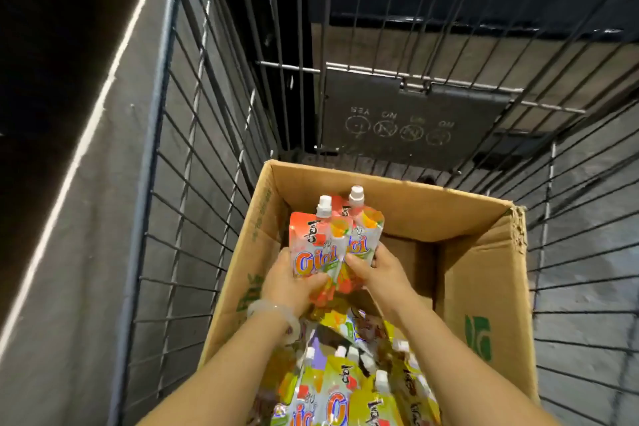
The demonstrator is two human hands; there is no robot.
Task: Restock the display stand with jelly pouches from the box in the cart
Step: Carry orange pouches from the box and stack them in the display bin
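An open cardboard box (484, 280) sits inside a wire cart (193, 183). Both my hands hold a small bunch of orange jelly pouches (311, 242) with white caps upright above the box. My left hand (290, 282) grips the bunch's lower left side, thumb across the front. My right hand (375, 268) grips its lower right side. More pouches (345, 387), yellow, purple and orange, lie piled in the near part of the box, partly hidden under my forearms. The display stand is out of view.
The cart's wire walls rise on the left, right and far side. A folded grey child-seat flap (411, 121) with printed symbols hangs on the far wall. The box's far half shows bare cardboard bottom (408, 252). Dark floor lies to the left.
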